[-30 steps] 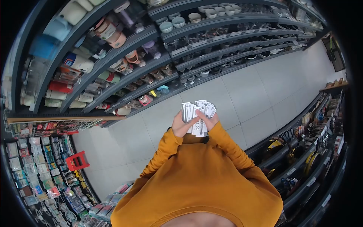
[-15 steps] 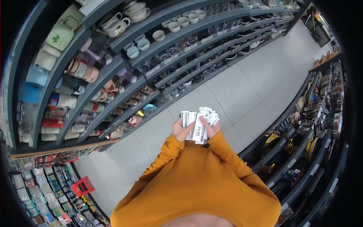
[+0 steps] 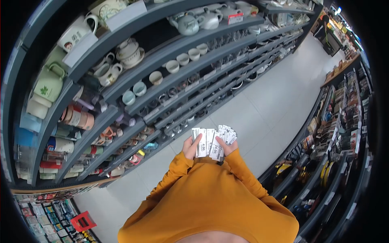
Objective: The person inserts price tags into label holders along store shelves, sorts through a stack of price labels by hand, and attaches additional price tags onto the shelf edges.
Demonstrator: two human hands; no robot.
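My left hand (image 3: 189, 148) is closed on a bunch of white price labels (image 3: 203, 150), its thumb lying across the front one, which reads 4.00. Beside it my right hand (image 3: 230, 147) grips a second, fanned bunch of price labels (image 3: 216, 151); the front one reads 24.00. Both bunches are side by side in front of my waist, over the floor. Most of the fingers are hidden behind the labels.
Tall grey shelves curve along the left, holding teapots (image 3: 189, 25), small cups (image 3: 172, 66), and a green jug (image 3: 49, 84). Racks with pans (image 3: 326, 170) line the right. Tiled floor (image 3: 259, 109) runs between. A red sign (image 3: 84, 221) stands lower left; a person (image 3: 324, 22) is far off.
The view has tilted up, showing more upper shelves and teapots. My left thumb has moved off the middle labels onto the left bunch, and the 4.00 label now shows.
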